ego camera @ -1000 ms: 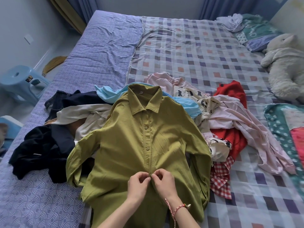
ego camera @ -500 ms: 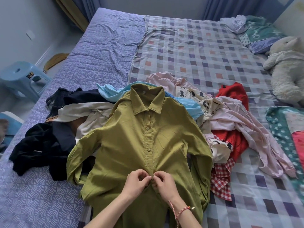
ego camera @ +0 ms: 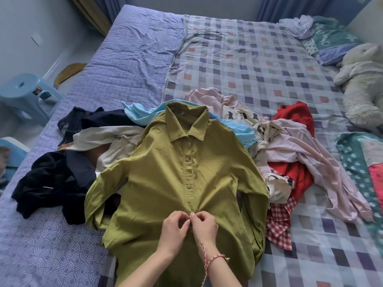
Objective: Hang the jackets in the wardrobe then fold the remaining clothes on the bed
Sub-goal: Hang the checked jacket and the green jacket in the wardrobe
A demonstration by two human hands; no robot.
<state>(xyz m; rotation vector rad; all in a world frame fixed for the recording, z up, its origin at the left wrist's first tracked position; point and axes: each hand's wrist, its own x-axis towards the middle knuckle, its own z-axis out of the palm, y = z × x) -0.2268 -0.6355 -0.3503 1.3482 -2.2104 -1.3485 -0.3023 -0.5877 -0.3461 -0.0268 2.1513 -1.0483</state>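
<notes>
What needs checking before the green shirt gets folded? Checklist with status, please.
1. shirt face up, collar flat: ok.
2. upper buttons fastened: ok.
3. button under the hands fastened: cannot tell; left hand and right hand pinch the placket there.
4. sleeves laid flat: not ok, both bunched at the sides.
5. flat surface beneath: not ok, the shirt lies partly over other clothes on the bed.
6. hem straight: cannot tell, out of view.
</notes>
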